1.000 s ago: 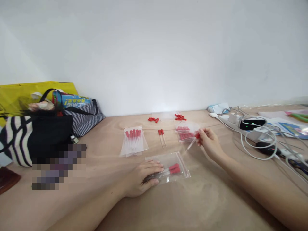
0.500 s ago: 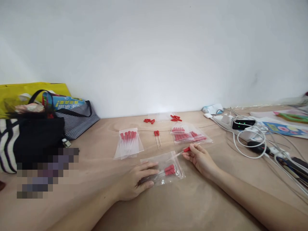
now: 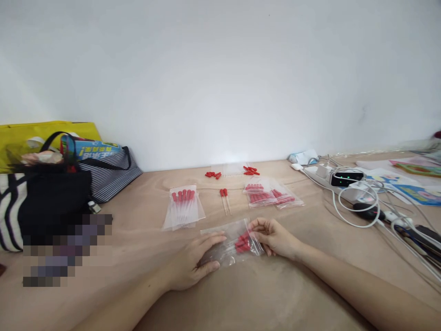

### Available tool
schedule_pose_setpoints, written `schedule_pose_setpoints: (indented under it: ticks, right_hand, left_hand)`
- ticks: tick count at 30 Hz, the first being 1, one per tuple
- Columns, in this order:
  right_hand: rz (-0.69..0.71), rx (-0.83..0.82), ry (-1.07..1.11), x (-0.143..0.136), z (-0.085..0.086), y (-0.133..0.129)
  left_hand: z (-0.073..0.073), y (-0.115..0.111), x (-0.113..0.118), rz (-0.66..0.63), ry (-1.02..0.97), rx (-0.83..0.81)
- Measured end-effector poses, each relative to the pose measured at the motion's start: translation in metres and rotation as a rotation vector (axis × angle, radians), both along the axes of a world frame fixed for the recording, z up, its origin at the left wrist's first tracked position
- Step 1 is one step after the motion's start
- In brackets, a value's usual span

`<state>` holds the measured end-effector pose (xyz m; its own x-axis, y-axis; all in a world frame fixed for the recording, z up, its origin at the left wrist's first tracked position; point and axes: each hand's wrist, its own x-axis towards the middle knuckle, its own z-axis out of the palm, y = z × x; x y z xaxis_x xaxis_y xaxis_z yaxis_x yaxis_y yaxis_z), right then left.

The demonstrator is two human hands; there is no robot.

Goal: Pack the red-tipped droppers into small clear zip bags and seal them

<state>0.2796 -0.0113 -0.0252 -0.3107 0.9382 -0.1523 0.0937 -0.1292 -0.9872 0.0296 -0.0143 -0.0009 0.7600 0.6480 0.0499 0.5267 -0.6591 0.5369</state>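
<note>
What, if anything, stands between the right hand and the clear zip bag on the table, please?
Nothing visible does: the right hand is at the zip end of the clear zip bag, close by the red-bulbed droppers inside. The left hand lies over the opposite end, out of its way.

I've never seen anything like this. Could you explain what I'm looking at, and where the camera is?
There's no robot here, just a person's two bare hands. The pictures come from one camera worn on the person's head, looking forward and down.

The left hand rests on a clear zip bag holding several red-topped droppers. The right hand is at the bag's mouth, close to the red tops; whether it grips a dropper or the plastic is hard to tell.

Farther back on the table lie two loose droppers, with filled bags on both sides. White cables sit at the right.
</note>
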Motion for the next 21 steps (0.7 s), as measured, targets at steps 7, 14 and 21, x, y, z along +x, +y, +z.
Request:
schedule_pose_setpoints:
  ticks: [7,14,21]
  right_hand:
    - [-0.006,0.066,-0.123,-0.005,-0.007,0.003]
    - [-0.146,0.289,-0.323,0.012,0.003,0.035]
    - [-0.301,0.469,-0.655,-0.032,0.014,0.109]
  left_hand:
    - [-0.001,0.000,-0.001,0.005,0.011,-0.003]
    - [-0.001,0.002,-0.001,-0.074,0.046,0.005]
    - [0.003,0.002,0.000,-0.098,0.034,0.012]
